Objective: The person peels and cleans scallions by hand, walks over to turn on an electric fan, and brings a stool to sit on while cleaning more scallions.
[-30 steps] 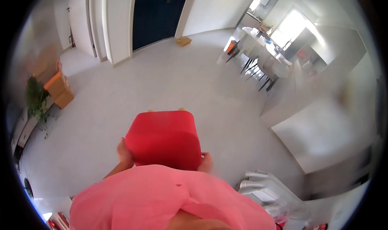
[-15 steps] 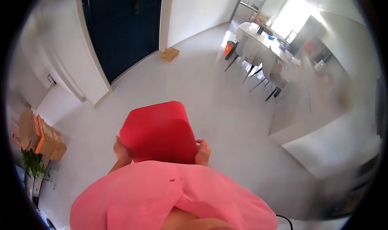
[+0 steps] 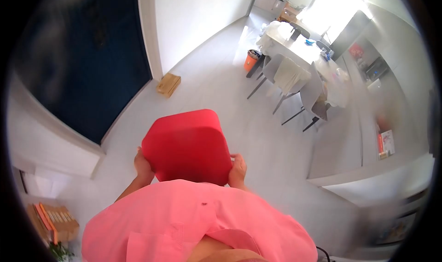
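Held in front of my body is a red, rounded, box-shaped object, its smooth top facing up. My left hand grips its left side, with the fingers partly hidden beneath and behind it. On the opposite side my right hand holds the right edge near the rear corner, fingers bent against it. The object's underside is out of sight. A pink shirt covers my torso just behind it.
Ahead on the floor lies a small cardboard box beside a dark blue door. Grey chairs surround a white table, with an orange bin near its end. Cardboard boxes stand at lower left.
The view has swung left, so the door and small box appear nearer and the dining table larger. Both hands keep hold of the red object in front of my body.
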Available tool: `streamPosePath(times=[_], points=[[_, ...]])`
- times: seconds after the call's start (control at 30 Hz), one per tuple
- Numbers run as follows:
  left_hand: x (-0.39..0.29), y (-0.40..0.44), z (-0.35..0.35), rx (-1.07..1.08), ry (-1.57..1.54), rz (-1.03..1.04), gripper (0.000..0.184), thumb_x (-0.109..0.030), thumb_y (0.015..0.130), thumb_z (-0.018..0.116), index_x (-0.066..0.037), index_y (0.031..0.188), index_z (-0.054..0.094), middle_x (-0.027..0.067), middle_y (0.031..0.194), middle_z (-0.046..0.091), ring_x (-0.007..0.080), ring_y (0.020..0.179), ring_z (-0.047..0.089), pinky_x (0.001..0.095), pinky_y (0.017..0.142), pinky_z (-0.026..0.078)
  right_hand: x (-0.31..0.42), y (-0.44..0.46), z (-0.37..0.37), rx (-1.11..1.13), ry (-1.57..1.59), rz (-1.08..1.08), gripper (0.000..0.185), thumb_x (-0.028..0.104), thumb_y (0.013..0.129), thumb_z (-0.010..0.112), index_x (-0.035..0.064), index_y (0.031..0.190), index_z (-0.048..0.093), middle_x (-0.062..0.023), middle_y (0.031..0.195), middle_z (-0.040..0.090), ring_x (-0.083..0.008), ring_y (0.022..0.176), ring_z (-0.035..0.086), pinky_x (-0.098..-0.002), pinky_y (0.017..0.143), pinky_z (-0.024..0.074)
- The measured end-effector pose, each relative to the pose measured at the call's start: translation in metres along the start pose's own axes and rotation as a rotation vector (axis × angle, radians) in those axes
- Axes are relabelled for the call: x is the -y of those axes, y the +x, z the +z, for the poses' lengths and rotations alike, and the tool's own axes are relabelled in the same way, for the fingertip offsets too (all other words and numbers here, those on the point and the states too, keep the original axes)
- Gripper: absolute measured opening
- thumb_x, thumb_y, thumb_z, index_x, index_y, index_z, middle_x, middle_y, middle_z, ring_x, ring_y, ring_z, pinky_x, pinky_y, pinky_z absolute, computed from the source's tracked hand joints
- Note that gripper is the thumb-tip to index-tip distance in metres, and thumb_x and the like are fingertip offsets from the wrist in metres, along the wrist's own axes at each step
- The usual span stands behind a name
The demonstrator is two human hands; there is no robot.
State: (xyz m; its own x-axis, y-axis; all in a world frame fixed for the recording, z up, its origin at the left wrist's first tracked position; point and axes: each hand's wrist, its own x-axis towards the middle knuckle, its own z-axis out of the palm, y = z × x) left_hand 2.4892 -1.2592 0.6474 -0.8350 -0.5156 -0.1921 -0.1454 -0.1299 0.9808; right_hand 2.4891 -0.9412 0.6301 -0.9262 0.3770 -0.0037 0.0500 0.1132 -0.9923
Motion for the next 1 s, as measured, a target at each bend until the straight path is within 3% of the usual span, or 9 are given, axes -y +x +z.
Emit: streamPosePath(times=[0.1, 0.17, 0.2, 0.23, 0.33, 0.6, 0.77, 0.9, 1.0], points=[[-0.03, 0.088, 0.087, 0.158, 0.041, 0.028, 0.045, -0.035, 0.094, 0.029, 0.003, 0.108, 0.05, 0.0143, 0.108, 0.054, 0.0242, 0.098, 0.052, 0.0363, 0.087, 0.041, 0.009, 0.083, 0.022, -0.125, 0.312, 0.237, 0.03, 0.026, 0.093, 0.037, 0.0016, 0.084, 0.054, -0.0068, 0.067, 0.057, -0.0121, 0.06, 0.052, -0.027, 0.053, 0.0404], [-0.068, 0.139, 0.142, 0.211, 0.406, 0.045, 0.045, -0.035, 0.094, 0.03, 0.002, 0.107, 0.051, 0.0142, 0.108, 0.054, 0.0235, 0.097, 0.052, 0.036, 0.086, 0.041, 0.017, 0.166, 0.042, -0.151, 0.046, 0.014, 0.031, 0.026, 0.093, 0.037, 0.0015, 0.085, 0.054, -0.0073, 0.068, 0.057, -0.0126, 0.061, 0.052, -0.0272, 0.055, 0.0407], [-0.067, 0.167, 0.169, 0.217, 0.372, 0.048, 0.045, -0.035, 0.094, 0.03, 0.002, 0.107, 0.051, 0.0143, 0.108, 0.054, 0.0235, 0.098, 0.052, 0.0358, 0.087, 0.041, 0.018, 0.198, 0.048, -0.163, -0.223, -0.198, 0.031, 0.026, 0.093, 0.037, 0.0013, 0.085, 0.054, -0.0078, 0.069, 0.057, -0.0131, 0.063, 0.052, -0.0273, 0.056, 0.0411], [-0.066, 0.195, 0.196, 0.223, 0.337, 0.052, 0.045, -0.035, 0.094, 0.03, 0.002, 0.108, 0.05, 0.0144, 0.109, 0.054, 0.0235, 0.099, 0.052, 0.0356, 0.087, 0.041, 0.002, 0.248, 0.058, -0.116, 0.199, 0.189, 0.03, 0.026, 0.092, 0.037, 0.0019, 0.088, 0.055, -0.0082, 0.07, 0.056, -0.013, 0.063, 0.051, -0.0274, 0.059, 0.0412], [-0.066, 0.276, 0.255, 0.167, 0.104, 0.101, 0.045, -0.035, 0.094, 0.031, 0.002, 0.112, 0.048, 0.015, 0.113, 0.052, 0.0249, 0.103, 0.051, 0.0358, 0.089, 0.04, 0.044, 0.369, 0.086, -0.026, -0.022, 0.058, 0.03, 0.026, 0.091, 0.037, 0.0018, 0.089, 0.055, -0.0073, 0.068, 0.055, -0.0119, 0.062, 0.049, -0.0265, 0.058, 0.0405], [-0.068, 0.48, 0.406, -0.081, -0.036, -0.071, 0.044, -0.036, 0.093, 0.034, 0.0, 0.115, 0.047, 0.0117, 0.115, 0.051, 0.0249, 0.104, 0.051, 0.0363, 0.087, 0.041, 0.052, 0.665, 0.175, 0.147, 0.148, 0.095, 0.036, 0.032, 0.094, 0.035, 0.0018, 0.089, 0.053, 0.0026, 0.055, 0.045, -0.006, 0.047, 0.038, -0.0228, 0.045, 0.0316], [-0.112, 0.631, 0.556, 0.182, -0.217, -0.022, 0.045, -0.038, 0.093, 0.033, 0.0, 0.114, 0.048, 0.0113, 0.113, 0.053, 0.0239, 0.102, 0.053, 0.0361, 0.084, 0.043, 0.035, 0.848, 0.216, -0.003, 0.158, 0.039, 0.035, 0.032, 0.094, 0.035, 0.0028, 0.089, 0.053, 0.0028, 0.054, 0.044, -0.0056, 0.047, 0.037, -0.0226, 0.043, 0.0299], [-0.157, 0.744, 0.688, -0.011, -0.07, -0.311, 0.043, -0.038, 0.094, 0.033, 0.0, 0.104, 0.052, 0.0115, 0.102, 0.057, 0.0229, 0.092, 0.055, 0.0356, 0.079, 0.045, 0.041, 0.961, 0.221, -0.13, 0.243, 0.229, 0.036, 0.033, 0.094, 0.035, 0.0035, 0.088, 0.053, -0.0003, 0.057, 0.05, -0.0064, 0.048, 0.042, -0.0226, 0.044, 0.0328], [-0.16, 0.836, 0.772, 0.096, -0.074, -0.274, 0.042, -0.038, 0.094, 0.033, -0.001, 0.096, 0.052, 0.0098, 0.094, 0.057, 0.0209, 0.085, 0.055, 0.0355, 0.076, 0.045, 0.042, 1.042, 0.229, -0.193, 0.315, 0.29, 0.036, 0.033, 0.094, 0.035, 0.0028, 0.088, 0.053, -0.0029, 0.062, 0.055, -0.0081, 0.052, 0.047, -0.0232, 0.047, 0.0368]])
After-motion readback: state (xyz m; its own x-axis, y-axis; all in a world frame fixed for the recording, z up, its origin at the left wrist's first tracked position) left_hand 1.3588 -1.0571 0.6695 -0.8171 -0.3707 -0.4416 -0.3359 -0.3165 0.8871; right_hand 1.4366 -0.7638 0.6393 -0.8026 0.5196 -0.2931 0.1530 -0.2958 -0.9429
